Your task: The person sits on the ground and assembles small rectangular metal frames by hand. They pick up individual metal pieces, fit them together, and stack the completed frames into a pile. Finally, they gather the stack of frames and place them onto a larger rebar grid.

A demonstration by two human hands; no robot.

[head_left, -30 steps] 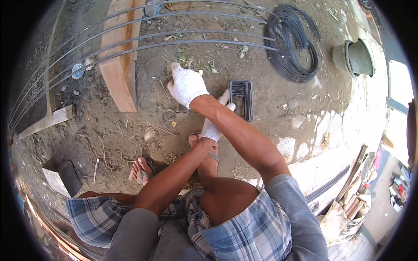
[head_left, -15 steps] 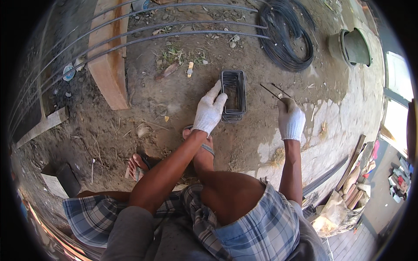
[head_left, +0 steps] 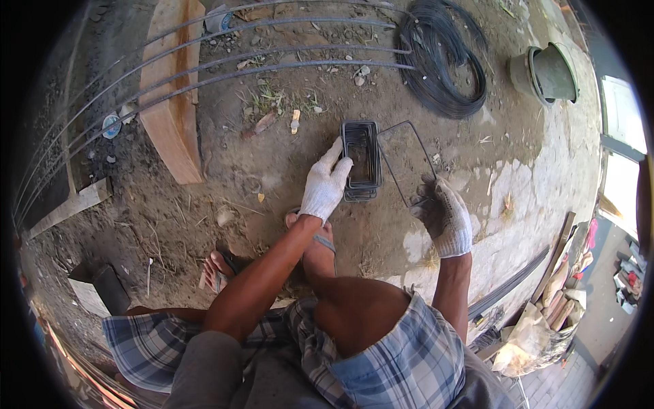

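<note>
A stack of dark rectangular rebar stirrups (head_left: 361,125) stands on the dirt in front of me. My left hand (head_left: 325,185), in a white knit glove, grips its left side with thumb and fingers. To the right of the stack, a single rectangular stirrup (head_left: 423,148) is tilted up in my right hand (head_left: 446,217). The right glove is darkened on the palm and fingers, which are closed around the stirrup's near right part. The single stirrup's far left corner comes close to the stack; whether they touch I cannot tell.
Several long rebars (head_left: 272,67) cross the far left over a wooden beam (head_left: 163,129). A coil of dark wire (head_left: 470,104) lies beyond the stack. Buckets (head_left: 555,75) stand at the far right. A hollow block (head_left: 102,290) sits near left, and a filled sack (head_left: 524,347) near right.
My right hand has moved nearer to me and turned, so its stirrup now shows as an open rectangle beside the stack. My left hand keeps its grip on the stack.
</note>
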